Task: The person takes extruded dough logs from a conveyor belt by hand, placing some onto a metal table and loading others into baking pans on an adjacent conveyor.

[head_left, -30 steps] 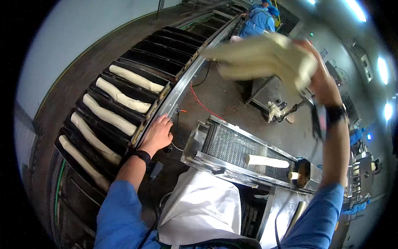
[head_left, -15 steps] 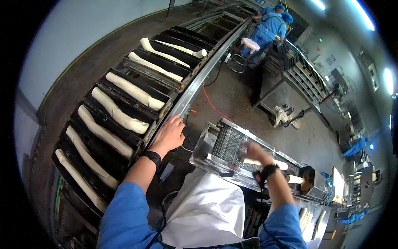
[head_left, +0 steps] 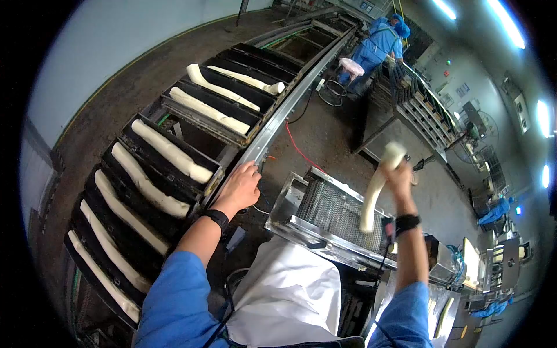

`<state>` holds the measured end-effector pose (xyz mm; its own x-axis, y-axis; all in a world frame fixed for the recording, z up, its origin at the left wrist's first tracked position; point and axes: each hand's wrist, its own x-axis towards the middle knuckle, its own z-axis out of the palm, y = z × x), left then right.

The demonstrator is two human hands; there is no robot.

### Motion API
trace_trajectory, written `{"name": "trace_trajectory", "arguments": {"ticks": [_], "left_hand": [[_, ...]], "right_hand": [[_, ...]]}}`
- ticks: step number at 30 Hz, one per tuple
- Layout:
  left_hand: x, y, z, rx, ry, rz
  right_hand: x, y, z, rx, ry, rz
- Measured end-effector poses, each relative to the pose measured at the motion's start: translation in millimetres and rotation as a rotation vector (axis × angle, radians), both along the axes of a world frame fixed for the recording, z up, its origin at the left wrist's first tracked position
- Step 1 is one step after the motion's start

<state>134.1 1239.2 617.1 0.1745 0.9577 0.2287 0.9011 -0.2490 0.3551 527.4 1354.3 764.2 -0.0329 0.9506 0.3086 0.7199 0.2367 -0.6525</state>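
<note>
My right hand (head_left: 399,178) grips a long, pale dough roll (head_left: 374,200) near its upper end. It is held above the wire-mesh belt (head_left: 339,209), and its top end is blurred. My left hand (head_left: 239,188) lies on the metal side rail (head_left: 272,124) of the long conveyor, fingers stretched out and slightly bent. Beside that hand are black baking pans (head_left: 217,168), each with one dough strip, such as this dough strip (head_left: 171,152). Farther up the line sit several more pans with dough.
Behind the mesh belt stands a rack of stacked pans (head_left: 426,107). A person in blue (head_left: 377,43) works by it. A red hose (head_left: 299,145) crosses the floor. At lower right, a metal table (head_left: 449,313) carries dough pieces. A machine housing (head_left: 444,255) adjoins the belt.
My right hand has lifted the dough roll off the mesh belt and moved it up and right. The pans have shifted toward the lower left. My left hand stays on the rail.
</note>
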Motion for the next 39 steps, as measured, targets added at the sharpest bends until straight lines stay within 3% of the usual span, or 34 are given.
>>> {"name": "trace_trajectory", "arguments": {"ticks": [3, 6, 7, 11, 14, 15, 19, 20, 22, 24, 25, 26, 27, 29, 32, 38, 39], "left_hand": [[-2.5, 9.1, -7.8, -0.03, -0.016, 0.014], [2.7, 25.2, 5.3, -0.101, 0.024, 0.017], [4.2, 30.6, 6.1, -0.101, 0.025, 0.015], [1.8, 41.2, 1.5, -0.084, 0.023, 0.003], [7.7, 64.7, 5.9, -0.067, 0.03, -0.011], [8.6, 71.4, 5.9, -0.06, 0.032, -0.011], [12.4, 92.4, -4.8, -0.047, -0.01, 0.012], [14.4, 100.3, -4.2, -0.046, -0.008, 0.005], [15.5, 112.5, -4.4, -0.046, -0.003, 0.002], [16.2, 123.2, -7.6, -0.034, 0.017, -0.015], [16.3, 128.7, -6.1, -0.035, 0.019, -0.015], [17.3, 133.1, -4.2, -0.027, 0.007, -0.013], [19.2, 138.2, -4.0, -0.024, -0.007, -0.016], [22.8, 150.3, -2.2, -0.041, 0.016, 0.002], [22.9, 160.9, -4.3, -0.035, 0.006, -0.021], [25.4, 177.9, -9.1, 0.003, -0.13, -0.017], [25.0, 182.5, -9.9, 0.005, -0.127, -0.014]], "right_hand": [[-51.9, 30.9, 96.5, -0.099, 0.486, 0.034], [-94.9, 59.8, 143.6, -0.122, 0.965, 0.443], [-110.4, 64.0, 150.2, -0.167, 1.07, 0.613], [-145.9, 119.8, 114.3, -0.307, 1.142, 0.493], [-145.1, 149.4, 79.1, -0.286, 0.928, 0.616], [-152.8, 128.7, 77.8, -0.391, 1.002, 0.495], [-107.4, 103.2, 5.9, -0.539, 0.693, 0.384], [-56.7, 122.5, -53.4, -0.435, 0.483, 0.531], [10.0, 104.5, -122.7, -0.287, -0.107, 0.432], [78.2, 73.6, -163.1, -0.413, -0.584, 0.377], [78.8, 46.3, -150.5, -0.544, -0.763, 0.154], [120.9, 36.1, -194.8, -0.438, -0.894, 0.087], [91.7, 9.6, -142.1, -0.518, -0.911, 0.034], [128.3, 9.1, -174.1, -0.356, -0.857, -0.007], [109.6, 12.9, -125.9, -0.439, -0.76, 0.03], [117.8, 53.3, -111.2, -0.439, -1.076, 0.063], [116.3, 66.0, -108.9, -0.324, -0.997, 0.058]]}}
